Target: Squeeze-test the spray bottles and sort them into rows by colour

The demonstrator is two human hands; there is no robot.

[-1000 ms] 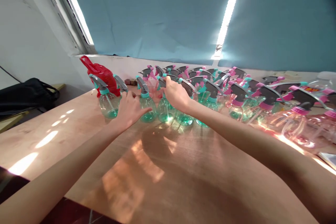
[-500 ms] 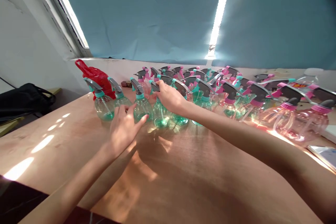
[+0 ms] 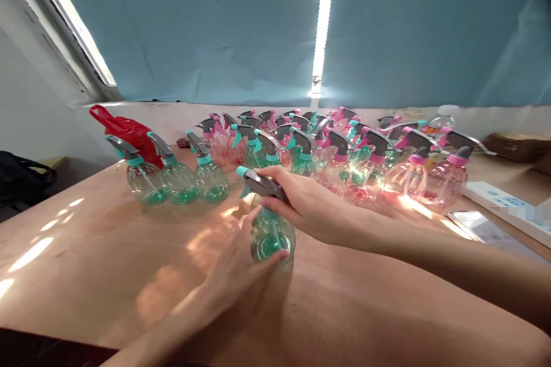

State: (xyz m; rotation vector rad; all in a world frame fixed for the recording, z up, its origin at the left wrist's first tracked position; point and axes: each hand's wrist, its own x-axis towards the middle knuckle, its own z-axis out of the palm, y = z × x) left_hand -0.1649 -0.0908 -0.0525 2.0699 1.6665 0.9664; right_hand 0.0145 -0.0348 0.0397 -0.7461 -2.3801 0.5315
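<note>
A green spray bottle (image 3: 272, 236) with a grey and teal spray head is upright in front of the others, between both hands. My right hand (image 3: 297, 198) is closed round the back of its spray head. Against the left side of the bottle's body rests my left hand (image 3: 245, 255), its thumb across the front and its other fingers partly hidden behind the bottle. Three green bottles (image 3: 178, 183) stand together at the left. Several more green and pink bottles (image 3: 404, 178) fill the back of the wooden table (image 3: 99, 252).
A red plastic bag (image 3: 129, 132) lies behind the left bottles. On the right are a phone (image 3: 486, 229), a white power strip (image 3: 512, 206) and a brown pouch (image 3: 516, 146). A clear jar (image 3: 443, 120) stands behind the pink bottles.
The bottle has come out of the front row, nearer to me, in my right hand. My left hand has moved right onto its body. The camera view has shifted to the right.
</note>
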